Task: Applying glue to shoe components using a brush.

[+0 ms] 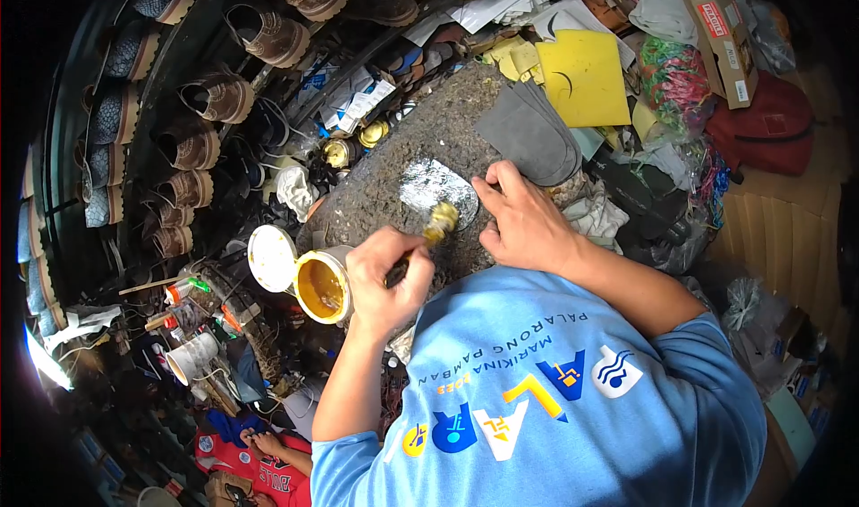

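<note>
My left hand point(389, 274) is closed around the handle of a brush whose yellow, glue-coated bristles point(440, 223) rest at the near edge of a rounded sole-shaped piece point(438, 189). That piece looks wet and shines white, lying flat on a rough, dark stone-like block point(367, 198). At its right edge my right hand point(528, 216) has its fingers apart, the fingertips down beside or on the rim. Just left of my left hand stands a white tub point(347, 258) of amber glue, partly hidden by that hand. Dark grey sole-shaped sheets point(528, 131) lie stacked beyond my right hand.
Brown shoes point(215, 95) line racks at the left. A white lid point(271, 258) lies beside the tub. Yellow sheets point(586, 77), a cardboard box point(723, 46) and a red bag point(765, 127) are at the far right. Another person's hand point(259, 444) shows at lower left.
</note>
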`<state>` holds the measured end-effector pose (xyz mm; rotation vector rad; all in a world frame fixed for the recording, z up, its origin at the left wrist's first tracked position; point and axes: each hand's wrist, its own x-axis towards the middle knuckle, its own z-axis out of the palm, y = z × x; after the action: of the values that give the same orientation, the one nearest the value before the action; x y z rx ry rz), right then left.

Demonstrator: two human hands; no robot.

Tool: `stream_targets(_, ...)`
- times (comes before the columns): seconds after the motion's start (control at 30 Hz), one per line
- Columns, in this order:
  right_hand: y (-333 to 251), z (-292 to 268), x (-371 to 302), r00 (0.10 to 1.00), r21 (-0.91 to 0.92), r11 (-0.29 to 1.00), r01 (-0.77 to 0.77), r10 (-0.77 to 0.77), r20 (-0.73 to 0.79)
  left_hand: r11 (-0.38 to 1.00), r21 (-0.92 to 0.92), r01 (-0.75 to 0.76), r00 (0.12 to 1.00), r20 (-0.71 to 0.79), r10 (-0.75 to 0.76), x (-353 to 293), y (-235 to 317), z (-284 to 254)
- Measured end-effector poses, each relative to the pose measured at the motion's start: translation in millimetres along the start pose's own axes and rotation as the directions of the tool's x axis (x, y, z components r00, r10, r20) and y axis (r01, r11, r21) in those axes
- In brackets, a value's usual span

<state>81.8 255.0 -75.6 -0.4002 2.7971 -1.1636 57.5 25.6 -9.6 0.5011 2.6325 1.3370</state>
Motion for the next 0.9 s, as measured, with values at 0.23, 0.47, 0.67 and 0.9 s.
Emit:
stream_targets(0.23, -3, 1, 2, 0.999, 0.038, 0.999, -0.035, 0.037, -0.029, 0.992, 0.021, -0.125, 0.98, 0.162, 0.12, 11, -6, -27)
stream_targets(0.47, -2, 7, 11, 0.97, 0.214, 0.964, -0.161, 0.194, -0.144, 0.974, 0.201, -0.109, 0.994, 0.035, 0.104, 24, -11, -34)
stream_targets(0.67, 3, 7, 16, 0.967, 0.196, 0.962, -0.188, 0.216, -0.133, 0.991, 0.104, -0.081, 0.996, 0.036, 0.078, 2, 11, -3)
stream_targets(0.9, 4, 9, 15, 0.973, 0.173, 0.977, -0.124, 0.154, -0.171, 0.987, -0.025, -0.157, 0.974, 0.163, 0.159, 6, 13, -13)
